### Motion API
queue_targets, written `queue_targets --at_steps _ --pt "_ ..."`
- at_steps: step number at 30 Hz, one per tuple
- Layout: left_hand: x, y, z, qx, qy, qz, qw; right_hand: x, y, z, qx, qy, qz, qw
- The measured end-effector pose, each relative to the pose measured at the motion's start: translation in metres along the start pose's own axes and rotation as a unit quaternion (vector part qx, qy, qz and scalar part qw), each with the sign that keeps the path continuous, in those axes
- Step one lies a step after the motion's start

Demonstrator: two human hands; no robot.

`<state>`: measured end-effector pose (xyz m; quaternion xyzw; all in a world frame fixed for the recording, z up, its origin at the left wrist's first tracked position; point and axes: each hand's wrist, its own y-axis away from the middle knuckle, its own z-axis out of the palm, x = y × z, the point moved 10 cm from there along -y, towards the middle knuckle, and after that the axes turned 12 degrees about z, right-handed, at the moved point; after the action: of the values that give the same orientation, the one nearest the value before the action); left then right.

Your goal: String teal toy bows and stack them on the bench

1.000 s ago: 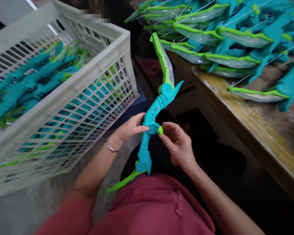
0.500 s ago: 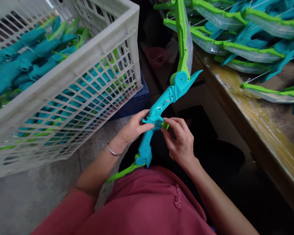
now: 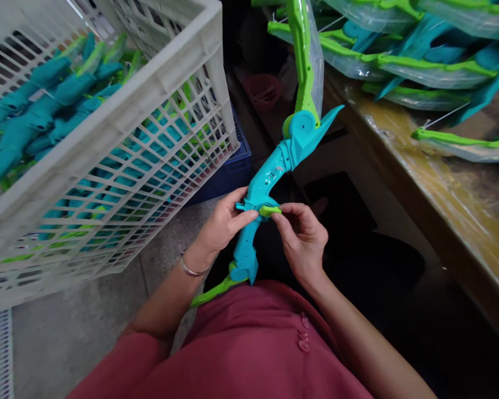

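A turquoise and green toy bow [image 3: 270, 176] slants across the view, its lower green limb reaching my lap. My left hand [image 3: 222, 221] is wrapped round the bow's middle, the thumb lying across the front near a ring-shaped opening. Between the thumb and forefinger of my right hand [image 3: 301, 233] is one end of a small green plastic piece [image 3: 270, 211]. That piece lies across the opening, touching or very close to the bow; whether it is seated cannot be made out.
A white slatted crate [image 3: 178, 66] on the left holds many turquoise and green bows [image 3: 37, 105]. More bows [image 3: 432, 66] are stacked on the plastic-covered table [image 3: 382, 127] at right. Behind stand a blue crate [image 3: 228, 172] and a reddish bowl [image 3: 264, 91].
My right hand has turned the small green piece and brought it over the opening, so more of it shows. My left hand keeps its hold on the bow. The view has shifted slightly.
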<state>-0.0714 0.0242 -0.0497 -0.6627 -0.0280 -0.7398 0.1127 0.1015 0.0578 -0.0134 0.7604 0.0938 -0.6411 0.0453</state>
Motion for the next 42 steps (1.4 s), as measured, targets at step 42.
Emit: queue_targets --at_steps 42 --pt "0.038 0.016 0.007 0.058 -0.209 0.044 0.975 0.010 -0.025 0.029 -0.239 0.097 0.075 0.963"
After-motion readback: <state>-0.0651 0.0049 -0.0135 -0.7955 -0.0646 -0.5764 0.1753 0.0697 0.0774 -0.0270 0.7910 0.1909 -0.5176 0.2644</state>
